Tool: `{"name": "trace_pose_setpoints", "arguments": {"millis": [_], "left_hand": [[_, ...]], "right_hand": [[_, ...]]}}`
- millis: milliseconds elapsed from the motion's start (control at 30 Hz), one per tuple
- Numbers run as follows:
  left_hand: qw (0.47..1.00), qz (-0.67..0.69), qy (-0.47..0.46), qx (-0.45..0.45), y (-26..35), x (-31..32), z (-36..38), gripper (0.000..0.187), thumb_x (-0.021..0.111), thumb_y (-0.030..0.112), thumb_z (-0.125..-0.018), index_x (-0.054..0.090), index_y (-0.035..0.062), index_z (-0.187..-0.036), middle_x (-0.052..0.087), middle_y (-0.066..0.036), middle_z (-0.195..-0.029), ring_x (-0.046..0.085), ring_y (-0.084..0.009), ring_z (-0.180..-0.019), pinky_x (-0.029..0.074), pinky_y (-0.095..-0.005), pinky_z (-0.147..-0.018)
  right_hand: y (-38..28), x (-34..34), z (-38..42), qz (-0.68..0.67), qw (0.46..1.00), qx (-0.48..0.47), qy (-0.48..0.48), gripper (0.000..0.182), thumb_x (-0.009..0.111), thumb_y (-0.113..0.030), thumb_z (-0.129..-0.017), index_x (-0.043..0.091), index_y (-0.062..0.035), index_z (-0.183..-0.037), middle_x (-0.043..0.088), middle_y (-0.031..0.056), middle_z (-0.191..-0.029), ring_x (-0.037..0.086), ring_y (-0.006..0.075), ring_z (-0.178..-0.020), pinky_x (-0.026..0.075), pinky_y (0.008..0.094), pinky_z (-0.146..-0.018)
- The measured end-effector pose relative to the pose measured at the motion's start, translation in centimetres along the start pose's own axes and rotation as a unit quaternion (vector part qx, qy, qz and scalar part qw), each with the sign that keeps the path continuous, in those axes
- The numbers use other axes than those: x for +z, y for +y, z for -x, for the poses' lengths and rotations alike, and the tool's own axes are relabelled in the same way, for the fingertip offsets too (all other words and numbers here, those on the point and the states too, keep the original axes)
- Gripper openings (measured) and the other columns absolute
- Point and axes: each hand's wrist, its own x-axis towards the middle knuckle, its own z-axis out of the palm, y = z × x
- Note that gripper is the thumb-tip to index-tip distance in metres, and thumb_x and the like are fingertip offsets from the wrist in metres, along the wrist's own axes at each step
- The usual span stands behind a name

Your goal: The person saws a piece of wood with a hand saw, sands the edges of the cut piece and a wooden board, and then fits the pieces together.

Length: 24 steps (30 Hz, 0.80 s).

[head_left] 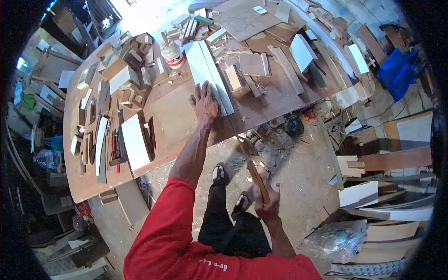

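Head view shows your left hand (204,103) stretched out over the desk (177,121), palm down and fingers spread, so its grip is open and holds nothing. The fingertips press on the near end of a long white board (208,74) that lies flat on the desk and runs away from you toward a white glue jar (173,54) with a red label, which stands just beside the board's far end. A small wooden block (233,77) sits just to the right of the board.

Your right hand (267,204) hangs low, off the desk and above the floor (289,154), with its grip closed around the wooden handle of a hammer (255,175). The handle points up and forward from your fist; the head end sits near the desk's near edge, though its shape is hard to make out against the debris.

On the left part of the desk lie a white panel (135,141), narrow strips and several small offcuts. More boards and plywood pieces crowd the far end. The floor is strewn with sawdust and chips, your shoes (218,173) stand on it, and a blue cloth (396,70) lies at the far right.
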Motion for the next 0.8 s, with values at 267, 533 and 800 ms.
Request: {"name": "trace_pose_setpoints", "arguments": {"millis": [267, 533, 800], "left_hand": [[1.0, -0.011, -0.001, 0.026, -0.8, 0.4, -0.4, 0.073, 0.061, 0.023, -0.075, 0.039, 0.0164, -0.145, 0.029, 0.002, -0.155, 0.019, -0.0279, -0.145, 0.018, -0.0593, -0.111], [0.999, -0.033, -0.007, 0.011, -0.8, 0.9, -0.3, 0.072, 0.058, 0.02, -0.078, 0.037, 0.023, -0.146, 0.028, 0.008, -0.156, 0.021, -0.0247, -0.145, 0.02, -0.0568, -0.112], [1.0, -0.003, 0.009, 0.02, -1.5, 1.6, -0.1, 0.07, 0.057, 0.018, -0.076, 0.041, 0.0182, -0.144, 0.03, 0.005, -0.155, 0.021, -0.0268, -0.144, 0.018, -0.0597, -0.111]], "right_hand": [[-0.4, 0.4, -1.4, -0.024, 1.0, -0.004, -0.004, 0.047, 0.054, -0.029, -0.093, 0.052, -0.0012, -0.131, 0.068, 0.02, -0.093, 0.069, 0.0334, -0.069, 0.054, 0.0375, -0.059], [-0.6, -0.6, -0.2, -0.01, 0.999, -0.026, 0.017, 0.047, 0.055, -0.024, -0.092, 0.049, -0.0055, -0.134, 0.068, 0.0202, -0.091, 0.066, 0.0357, -0.064, 0.052, 0.0399, -0.054], [-1.3, -2.3, 1.6, -0.026, 0.999, -0.017, 0.011, 0.045, 0.056, -0.023, -0.091, 0.05, -0.0043, -0.132, 0.067, 0.0213, -0.091, 0.066, 0.0356, -0.065, 0.053, 0.0401, -0.056]]}}
